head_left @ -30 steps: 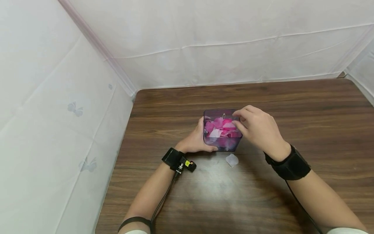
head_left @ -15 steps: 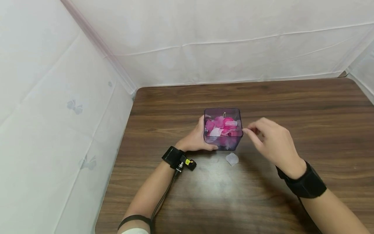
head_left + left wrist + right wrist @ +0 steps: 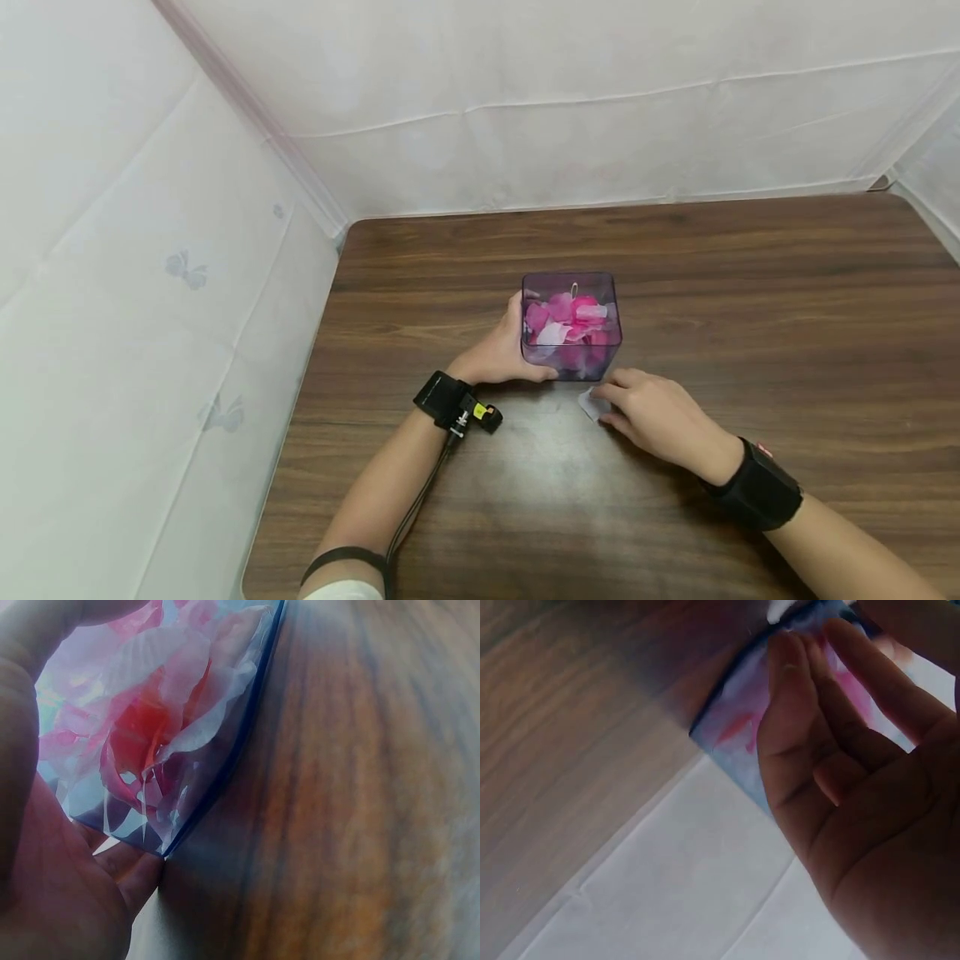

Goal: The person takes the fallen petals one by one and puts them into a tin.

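A see-through purple plastic box point(image 3: 572, 362) stands on the table, holding pink and white petals point(image 3: 551, 335). My left hand point(image 3: 495, 354) grips it from the left side, thumb along the near face. In the left wrist view the box wall point(image 3: 217, 780) leans close to the palm, with petals pressed behind it. A loose white petal point(image 3: 591, 405) lies on the table just in front of the box. At its right edge the fingertips of my right hand point(image 3: 660, 417) touch it, thumb and fingers still apart. The right wrist view shows that hand point(image 3: 870, 795) partly covering the box.
The brown wood table point(image 3: 450, 275) extends around the box. White cloth point(image 3: 585, 133) hangs behind it and another white sheet point(image 3: 187, 350) along the left side. A thin cable point(image 3: 423, 492) runs along the left forearm. A small metal loop point(image 3: 574, 289) shows inside the box.
My right hand has drawn back from the box opening, then come down to the loose white petal in front. The left hand keeps its grip on the box.
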A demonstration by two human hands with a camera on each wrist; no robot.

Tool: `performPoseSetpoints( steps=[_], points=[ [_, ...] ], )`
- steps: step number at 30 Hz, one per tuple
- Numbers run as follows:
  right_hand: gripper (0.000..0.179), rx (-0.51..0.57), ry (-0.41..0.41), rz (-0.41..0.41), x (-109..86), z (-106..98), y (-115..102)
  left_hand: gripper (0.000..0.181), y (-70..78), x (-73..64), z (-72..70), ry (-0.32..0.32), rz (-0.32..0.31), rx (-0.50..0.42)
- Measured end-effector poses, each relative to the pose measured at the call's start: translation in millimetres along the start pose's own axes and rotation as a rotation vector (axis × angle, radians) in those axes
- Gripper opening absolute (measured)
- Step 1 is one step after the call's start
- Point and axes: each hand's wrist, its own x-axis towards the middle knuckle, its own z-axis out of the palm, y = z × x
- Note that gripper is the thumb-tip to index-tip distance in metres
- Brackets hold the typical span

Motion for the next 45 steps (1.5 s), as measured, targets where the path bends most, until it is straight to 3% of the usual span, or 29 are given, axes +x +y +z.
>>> performPoseSetpoints(
  steps=[5,15,22,30,36,45],
  points=[
    [0.036,-0.045,-0.042,-0.003,4.2,7.6,-1.9,0.113,0.9,0.5,-0.4,0.002,0.002,-0.001],
    [0.013,-0.009,0.013,0.005,1.7,10.6,2.7,0.111,0.3,-0.3,-1.4,-0.003,-0.032,0.030],
    [0.014,0.073,0.123,0.076,-1.2,-24.2,25.6,0.111,2.4,-0.2,-2.8,-0.016,-0.028,0.024],
    [0.025,0.036,0.249,0.144,-4.2,-67.7,44.6,0.111,1.0,-1.3,-2.5,-0.010,-0.037,0.036],
    [0.019,0.031,0.312,0.185,13.6,-84.0,39.0,0.111,-0.2,-1.2,-0.9,-0.001,-0.030,0.031],
    [0.012,0.163,0.324,0.179,56.9,-85.6,22.6,0.114,-2.6,0.4,-0.6,-0.005,-0.009,0.018]
  ],
)
